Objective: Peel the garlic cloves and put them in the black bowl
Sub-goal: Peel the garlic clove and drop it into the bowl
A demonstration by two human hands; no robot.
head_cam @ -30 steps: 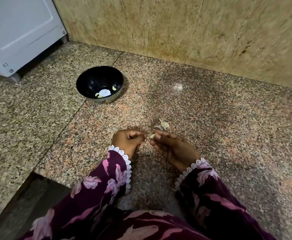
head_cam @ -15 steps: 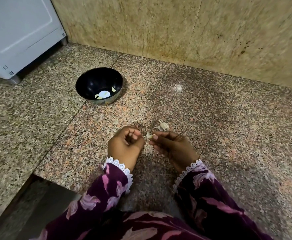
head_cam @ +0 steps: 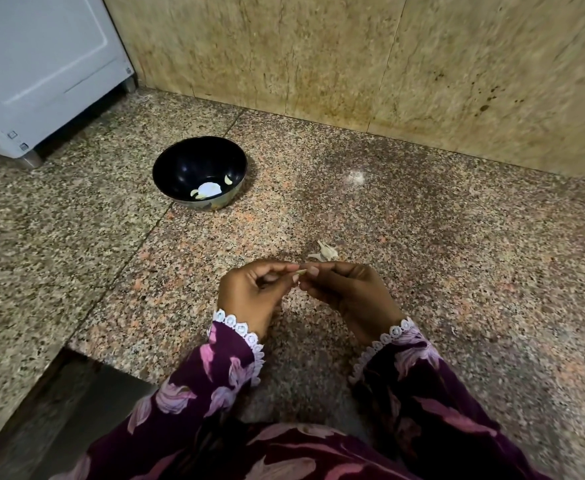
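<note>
Speckled granite makes up the floor point(head_cam: 457, 271), pink and grey with a dark seam running diagonally across it. Low in the head view, both hands meet over this floor. The left hand point(head_cam: 249, 292) has its fingers curled inward, thumb and forefinger pinching one end of a small pale garlic clove point(head_cam: 301, 272). The right hand point(head_cam: 346, 289) pinches the other end of the same clove between thumb and fingertips, its remaining fingers curled beneath. So each grip is closed on the clove, which sits raised between the two hands, only a sliver of it showing. Whether any skin remains on it is too small to tell.

Just beyond the hands, a little heap of whitish garlic skins point(head_cam: 325, 252) lies on the floor. Farther off to the left stands the black bowl point(head_cam: 187, 161), upright, well apart from the hands. Inside it rest a few pale peeled cloves point(head_cam: 228, 180) near the front wall, beside a bright white patch.

Purple floral sleeves point(head_cam: 215, 375) with white lace cuffs cover both wrists. A beige stone wall point(head_cam: 353, 64) rises behind the floor, and a white appliance point(head_cam: 41, 64) stands at the upper left corner.
</note>
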